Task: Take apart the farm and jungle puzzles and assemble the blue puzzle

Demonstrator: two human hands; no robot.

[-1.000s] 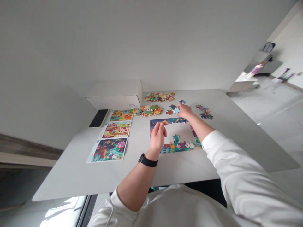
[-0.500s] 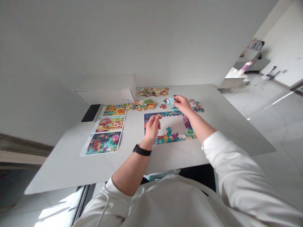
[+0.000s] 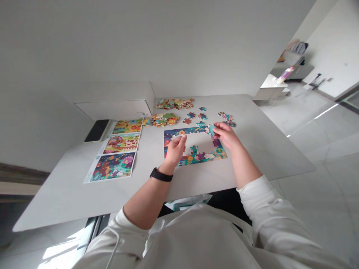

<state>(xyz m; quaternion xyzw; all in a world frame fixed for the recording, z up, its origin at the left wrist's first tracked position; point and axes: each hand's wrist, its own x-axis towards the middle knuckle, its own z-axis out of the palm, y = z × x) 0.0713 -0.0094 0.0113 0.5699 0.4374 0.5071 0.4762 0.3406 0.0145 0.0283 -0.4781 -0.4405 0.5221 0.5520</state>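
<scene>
My right hand (image 3: 226, 135) pinches a teal puzzle piece (image 3: 211, 129) over the upper right edge of a partly filled jigsaw puzzle (image 3: 206, 160). The puzzle's dark blue and leafy border surrounds a pale open middle, with several joined pieces rising from its lower edge. My left hand (image 3: 175, 149) is closed over the puzzle's left side, thumb against the forefinger; whether it holds anything is hidden. Behind the puzzle lie several loose pieces, among them a reddish-brown piece (image 3: 187, 121) and a teal piece (image 3: 201, 123). More loose pieces (image 3: 224, 116) lie behind my right hand.
Two piles of puzzle pieces (image 3: 175, 104) (image 3: 161, 120) lie towards the back. Left of them are a white box (image 3: 112, 111), a dark phone (image 3: 97, 130) and a printed picture sheet (image 3: 113, 166). The white table (image 3: 151, 186) meets the wall behind.
My right hand has drawn the teal piece away from the loose pieces, nearer the puzzle's upper right edge. My left hand stays closed over the left side. The view has shifted slightly.
</scene>
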